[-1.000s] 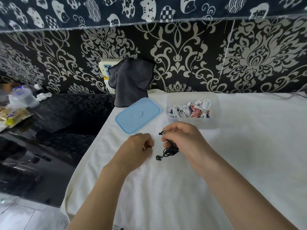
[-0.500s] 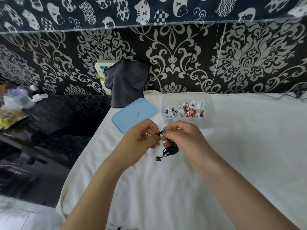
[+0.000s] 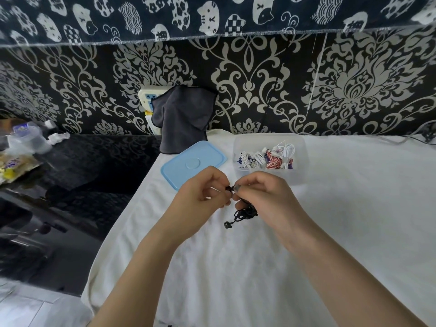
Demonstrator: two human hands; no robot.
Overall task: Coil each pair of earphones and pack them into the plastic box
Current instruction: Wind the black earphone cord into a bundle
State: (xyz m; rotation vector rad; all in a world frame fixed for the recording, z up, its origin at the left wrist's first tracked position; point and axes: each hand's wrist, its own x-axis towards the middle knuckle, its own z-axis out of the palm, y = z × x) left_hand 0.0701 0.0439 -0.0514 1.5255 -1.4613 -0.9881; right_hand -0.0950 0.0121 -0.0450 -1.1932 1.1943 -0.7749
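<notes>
The left hand (image 3: 200, 199) has come across from the white cloth and now meets the right hand (image 3: 264, 197); both grips pinch the black earphones (image 3: 245, 212) just above the worktop (image 3: 354, 208). Behind them lie a blue lid (image 3: 191, 164) and, beside it, the clear plastic box (image 3: 299, 159) holding coiled white and red pairs. A dark cloth (image 3: 184, 119) hangs at the patterned wall. The black cord is a loose tangle, one earbud dangling beneath.
</notes>
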